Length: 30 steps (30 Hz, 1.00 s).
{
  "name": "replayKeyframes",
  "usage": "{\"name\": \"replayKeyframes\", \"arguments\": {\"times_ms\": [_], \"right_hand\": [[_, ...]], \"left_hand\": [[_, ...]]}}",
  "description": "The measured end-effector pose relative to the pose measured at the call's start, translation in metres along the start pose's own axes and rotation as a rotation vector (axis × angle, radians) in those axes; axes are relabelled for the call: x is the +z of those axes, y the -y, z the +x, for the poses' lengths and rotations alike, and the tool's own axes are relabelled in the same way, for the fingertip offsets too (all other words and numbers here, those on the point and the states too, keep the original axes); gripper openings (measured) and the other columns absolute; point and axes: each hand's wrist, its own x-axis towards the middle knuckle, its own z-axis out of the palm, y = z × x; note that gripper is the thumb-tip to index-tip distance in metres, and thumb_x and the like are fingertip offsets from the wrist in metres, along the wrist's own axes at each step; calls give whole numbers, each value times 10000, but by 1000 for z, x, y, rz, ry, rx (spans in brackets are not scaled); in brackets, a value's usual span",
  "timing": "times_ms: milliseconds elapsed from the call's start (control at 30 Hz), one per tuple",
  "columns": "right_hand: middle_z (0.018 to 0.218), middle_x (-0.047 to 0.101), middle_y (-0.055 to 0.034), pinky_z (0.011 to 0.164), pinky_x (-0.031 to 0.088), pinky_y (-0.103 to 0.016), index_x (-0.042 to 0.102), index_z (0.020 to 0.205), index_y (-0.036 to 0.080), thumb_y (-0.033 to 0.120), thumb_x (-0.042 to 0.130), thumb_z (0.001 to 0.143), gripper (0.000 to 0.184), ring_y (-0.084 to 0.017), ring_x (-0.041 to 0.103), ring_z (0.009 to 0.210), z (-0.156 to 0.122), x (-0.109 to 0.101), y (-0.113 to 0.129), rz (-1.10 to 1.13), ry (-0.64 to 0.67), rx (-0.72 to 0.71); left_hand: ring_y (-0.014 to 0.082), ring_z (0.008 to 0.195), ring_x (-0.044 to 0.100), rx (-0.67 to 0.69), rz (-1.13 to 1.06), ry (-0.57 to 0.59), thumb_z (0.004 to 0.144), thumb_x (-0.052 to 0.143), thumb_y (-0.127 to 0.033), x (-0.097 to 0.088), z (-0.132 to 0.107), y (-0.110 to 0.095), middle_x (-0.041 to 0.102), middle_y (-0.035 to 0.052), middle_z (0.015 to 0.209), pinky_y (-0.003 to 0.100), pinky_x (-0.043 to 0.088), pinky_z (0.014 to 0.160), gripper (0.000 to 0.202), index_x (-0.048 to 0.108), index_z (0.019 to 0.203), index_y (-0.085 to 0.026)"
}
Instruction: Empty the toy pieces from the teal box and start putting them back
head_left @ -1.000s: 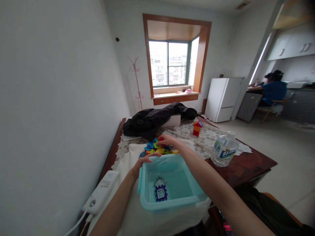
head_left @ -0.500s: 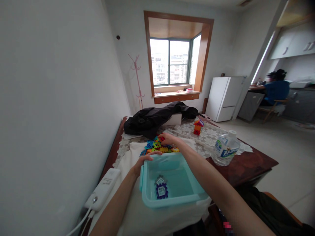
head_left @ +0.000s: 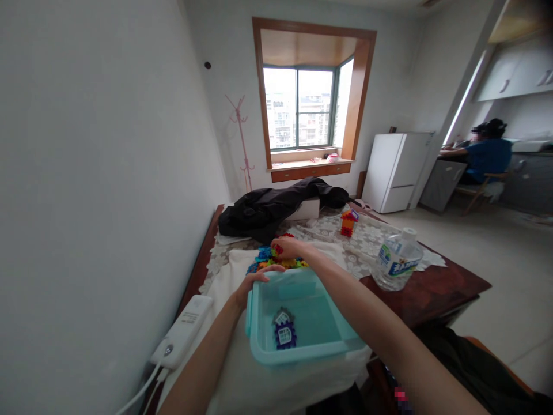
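A light blue plastic tub [head_left: 302, 349] sits on the white cloth in front of me, with a purple window-shaped block [head_left: 284, 334] lying inside it. My left hand [head_left: 253, 283] rests on the tub's far left corner, fingers curled over the rim. Beyond the tub lies a heap of colourful interlocking blocks [head_left: 276, 260]. My right hand [head_left: 290, 248] reaches over that heap, fingers closed around a red block [head_left: 279, 249].
A small built block house [head_left: 347, 223] stands farther back on the lace cloth. A large water bottle [head_left: 397, 258] lies at the right, a black jacket [head_left: 276, 207] at the table's far end, a white power strip [head_left: 184, 331] at the left. A person sits far right.
My right hand has closed on a red block and drawn slightly left over the heap. The left hand stays on the tub's corner.
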Motion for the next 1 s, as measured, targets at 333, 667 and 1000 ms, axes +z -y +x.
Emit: {"name": "replayKeyframes", "arguments": {"times_ms": [333,667,1000], "right_hand": [[1485,630,-118,1100,503,-351,631,1456,221,101,637,898,571,-256,641,1275,15,12,9,-39,-194,-176],[1427,671,-126,957,555,-299,576,1519,240,155,707,842,695,-291,699,1207,13,10,12,-88,93,-104],[1356,707,-121,955,547,-293,588,1457,208,152,697,834,635,-270,698,1186,10,7,10,-24,100,6]], "left_hand": [[308,1009,739,1,-10,43,686,613,-156,-4,1,2,766,130,1210,372,557,869,695,666,1379,-161],[288,985,739,-22,25,37,671,638,-157,-7,0,3,751,113,1253,328,551,801,764,632,1435,-190],[290,962,752,-30,19,16,687,649,-160,-6,-1,4,755,125,1259,350,559,818,724,657,1411,-180]]}}
